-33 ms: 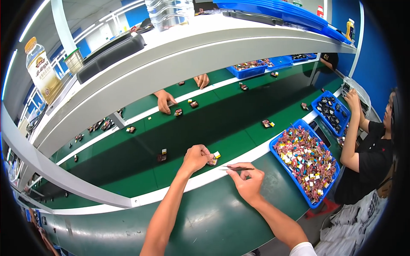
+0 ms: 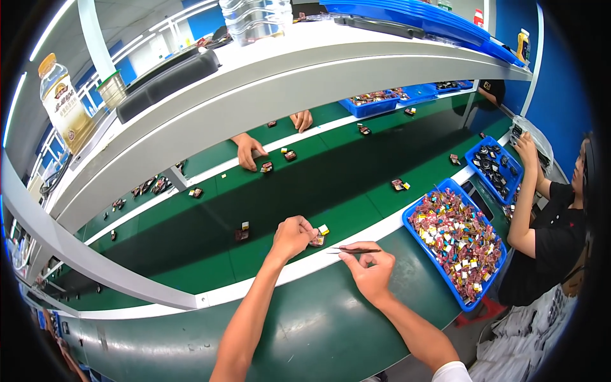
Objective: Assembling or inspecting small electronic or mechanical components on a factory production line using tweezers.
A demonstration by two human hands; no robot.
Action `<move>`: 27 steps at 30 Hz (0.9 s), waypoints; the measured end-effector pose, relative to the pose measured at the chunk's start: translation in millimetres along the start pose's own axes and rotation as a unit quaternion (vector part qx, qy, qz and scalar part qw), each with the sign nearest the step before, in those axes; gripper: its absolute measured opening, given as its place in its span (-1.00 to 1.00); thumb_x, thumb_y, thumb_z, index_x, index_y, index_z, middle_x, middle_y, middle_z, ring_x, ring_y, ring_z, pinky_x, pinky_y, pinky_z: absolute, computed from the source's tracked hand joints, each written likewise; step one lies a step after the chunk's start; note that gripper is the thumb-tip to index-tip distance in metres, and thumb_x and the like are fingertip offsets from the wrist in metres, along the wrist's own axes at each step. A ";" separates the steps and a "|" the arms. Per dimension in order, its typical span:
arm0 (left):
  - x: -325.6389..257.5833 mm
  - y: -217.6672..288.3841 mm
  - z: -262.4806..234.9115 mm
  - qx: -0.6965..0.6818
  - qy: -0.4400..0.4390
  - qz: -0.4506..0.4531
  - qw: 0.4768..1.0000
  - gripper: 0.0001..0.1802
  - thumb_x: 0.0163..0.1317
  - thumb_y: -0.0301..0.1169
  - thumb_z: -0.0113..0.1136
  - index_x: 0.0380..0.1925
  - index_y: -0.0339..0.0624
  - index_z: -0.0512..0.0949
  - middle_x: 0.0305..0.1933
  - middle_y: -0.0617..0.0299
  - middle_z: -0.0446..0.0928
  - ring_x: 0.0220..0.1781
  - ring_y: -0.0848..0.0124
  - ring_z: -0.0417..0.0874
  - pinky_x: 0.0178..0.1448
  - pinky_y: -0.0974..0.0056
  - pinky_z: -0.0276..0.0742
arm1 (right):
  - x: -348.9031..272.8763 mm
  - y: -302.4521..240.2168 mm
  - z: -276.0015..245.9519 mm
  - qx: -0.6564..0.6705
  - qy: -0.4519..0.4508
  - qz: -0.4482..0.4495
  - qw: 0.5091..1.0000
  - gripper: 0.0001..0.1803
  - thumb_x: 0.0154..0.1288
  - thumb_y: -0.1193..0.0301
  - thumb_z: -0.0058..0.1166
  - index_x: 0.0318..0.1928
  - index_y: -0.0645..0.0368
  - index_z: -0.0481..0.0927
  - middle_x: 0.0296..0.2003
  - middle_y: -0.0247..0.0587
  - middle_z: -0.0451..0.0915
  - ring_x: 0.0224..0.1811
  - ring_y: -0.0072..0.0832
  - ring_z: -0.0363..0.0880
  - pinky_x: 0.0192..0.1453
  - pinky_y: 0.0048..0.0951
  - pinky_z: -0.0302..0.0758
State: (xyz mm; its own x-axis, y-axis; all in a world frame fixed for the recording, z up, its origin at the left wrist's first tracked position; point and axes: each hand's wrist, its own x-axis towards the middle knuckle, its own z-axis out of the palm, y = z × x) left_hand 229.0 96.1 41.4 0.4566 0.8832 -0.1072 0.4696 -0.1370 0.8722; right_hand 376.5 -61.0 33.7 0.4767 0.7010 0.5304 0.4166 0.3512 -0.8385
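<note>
Your L hand's [image 2: 294, 239] grip is pinched on the L side of a small component [image 2: 319, 241], approx. at the near edge of the green conveyor belt [image 2: 356, 219]. Comp. is pinkish-brown w/ a yellow-white tag [image 2: 324, 229] at its top; finer detail too small to tell. Your R hand [image 2: 372, 272] is clamped on dark tweezers [image 2: 363, 251], tips just R of comp. Vs. earlier: hands, tweezers & comp. basically unchanged.
</note>
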 end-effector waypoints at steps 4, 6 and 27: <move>-48.1 18.9 6.1 -0.087 0.074 -0.013 0.993 -0.87 0.23 -0.51 0.30 -0.35 -0.37 0.57 -0.56 0.20 0.62 -0.69 0.56 0.48 -0.59 0.39 0.32 | 3.2 -6.9 -1.3 0.135 -0.026 0.162 0.977 -0.85 0.14 0.61 0.41 -0.28 0.30 0.68 -0.52 -0.47 0.59 -0.65 -0.92 0.18 -0.59 -0.69 0.07; -71.3 17.4 11.3 -0.140 0.082 -0.019 0.987 -0.86 0.25 -0.50 0.30 -0.36 -0.39 0.58 -0.53 0.20 0.65 -0.66 0.58 0.50 -0.58 0.38 0.35 | 3.6 -7.0 -1.0 0.154 -0.044 0.168 0.973 -0.85 0.17 0.63 0.39 -0.26 0.32 0.67 -0.49 -0.48 0.60 -0.63 -0.92 0.19 -0.59 -0.73 0.06; -94.0 -15.3 44.9 -0.272 0.165 0.079 0.945 -0.90 0.31 -0.57 0.28 -0.26 -0.40 0.57 -0.46 0.23 0.63 -0.57 0.68 0.50 -0.60 0.52 0.38 | 0.7 -5.1 -3.8 -0.032 -0.153 0.073 0.985 -0.80 0.06 0.55 0.47 -0.29 0.20 0.71 -0.80 -0.56 0.29 -0.75 -0.84 0.09 -0.62 -0.65 0.00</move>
State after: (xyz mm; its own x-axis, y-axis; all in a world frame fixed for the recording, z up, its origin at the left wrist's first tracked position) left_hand 212.8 -5.0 16.7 0.1859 0.9750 0.1219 -0.0830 -0.1081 0.9907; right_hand 377.7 -64.6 38.8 0.2839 0.8990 0.3335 0.4126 0.1994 -0.8888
